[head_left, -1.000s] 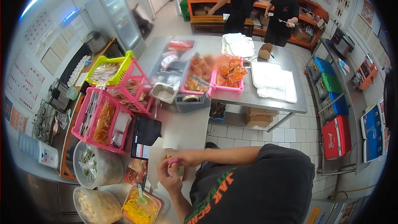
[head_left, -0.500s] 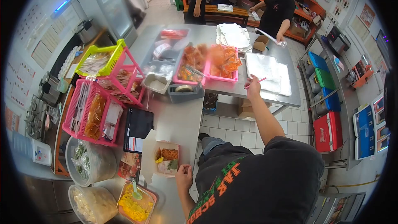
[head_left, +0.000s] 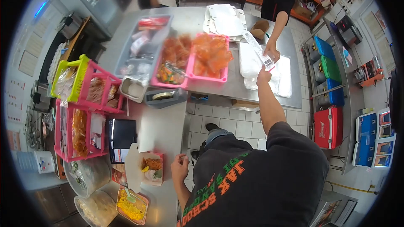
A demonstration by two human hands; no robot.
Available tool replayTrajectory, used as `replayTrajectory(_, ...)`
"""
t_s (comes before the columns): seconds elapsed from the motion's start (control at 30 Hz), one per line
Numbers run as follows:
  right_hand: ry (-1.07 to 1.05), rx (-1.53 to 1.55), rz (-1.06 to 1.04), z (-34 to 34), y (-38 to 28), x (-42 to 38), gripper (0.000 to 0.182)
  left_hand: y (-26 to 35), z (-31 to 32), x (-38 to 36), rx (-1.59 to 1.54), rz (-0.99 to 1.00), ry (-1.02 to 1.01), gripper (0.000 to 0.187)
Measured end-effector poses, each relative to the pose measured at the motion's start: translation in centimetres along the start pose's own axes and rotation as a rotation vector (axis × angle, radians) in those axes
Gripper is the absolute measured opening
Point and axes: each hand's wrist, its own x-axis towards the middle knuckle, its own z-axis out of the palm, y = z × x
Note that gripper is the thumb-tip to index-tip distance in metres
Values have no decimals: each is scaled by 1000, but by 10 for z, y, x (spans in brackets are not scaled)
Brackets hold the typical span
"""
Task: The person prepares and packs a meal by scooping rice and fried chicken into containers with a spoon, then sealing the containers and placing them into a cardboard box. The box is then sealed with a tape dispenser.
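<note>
My right hand (head_left: pixel 264 76) reaches over the far table, its fingers closed on the lower end of a long printed receipt (head_left: pixel 253 45). A thin pink pen also appears to be in that grip. Another person's hand (head_left: pixel 272 54) is on the same receipt, just above mine. My left hand (head_left: pixel 179 167) hovers beside the near counter with loosely curled fingers and nothing visible in it. Close to its left stands an open takeaway box (head_left: pixel 156 177) with fried food, something yellow and a pale portion inside; its lid is folded back to the left.
Pink baskets of orange packets (head_left: pixel 210 56) and a grey tub (head_left: pixel 141 38) stand on the far table, near white plastic bags (head_left: pixel 285 77). Along the near counter are stacked baskets (head_left: pixel 80 132), a tablet (head_left: pixel 122 136), clear tubs (head_left: pixel 94 210) and a yellow-food tray (head_left: pixel 132 210).
My right hand has met the other person's hand and closed on the receipt, which was brought over from the right. My left hand has shifted slightly away from the box. The view has tilted.
</note>
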Motion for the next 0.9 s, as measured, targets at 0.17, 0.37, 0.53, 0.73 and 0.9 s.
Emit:
replayTrajectory(0.17, 388, -181, -186, 8, -25, 50, 60, 10, 38, 39, -33, -21, 27, 33)
replayTrajectory(0.37, 195, -6, -237, 12, -28, 70, 33, -19, 54, 81, 124, -15, 510, 59)
replayTrajectory(0.53, -321, -310, -997, 31, -65, -44, 21, -46, 40, 74, 339, -53, 703, 56)
replayTrajectory(0.73, -2145, -1144, -738, 86, -54, -282, 27, 110, 27, 69, -153, 366, 153, 82)
replayTrajectory(0.9, -2041, -835, -727, 160, -16, -381, 29, 109, 40, 72, -460, 203, 444, 54)
